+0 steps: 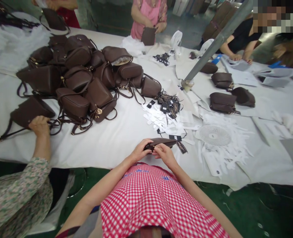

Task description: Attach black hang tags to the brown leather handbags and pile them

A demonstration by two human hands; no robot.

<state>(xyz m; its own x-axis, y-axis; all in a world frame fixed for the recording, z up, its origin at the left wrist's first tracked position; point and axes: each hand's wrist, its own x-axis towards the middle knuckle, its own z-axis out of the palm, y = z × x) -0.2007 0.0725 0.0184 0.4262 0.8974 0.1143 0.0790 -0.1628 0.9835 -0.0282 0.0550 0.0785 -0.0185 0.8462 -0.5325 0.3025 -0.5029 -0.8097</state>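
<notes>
A small dark brown bag (165,142) is held at the table's front edge, close to my checked apron. My left hand (141,150) grips its left end, thumb and fingers closed on it. My right hand (164,154) pinches at the near side of the bag, by what looks like its zipper; the small part between the fingertips is hard to make out. A black hang tag (181,147) with gold lettering sticks out at the bag's right end. Just beyond lie a heap of black hang tags (170,105) and a pile of white strips (158,119).
Brown handbags (76,79) are heaped at left; a co-worker's hand (40,125) rests on one. A metal pole (211,46) rises from the table. A white fan (214,135) lies among paper strips at right, with several brown pouches (222,101) beyond. Other people work across the table.
</notes>
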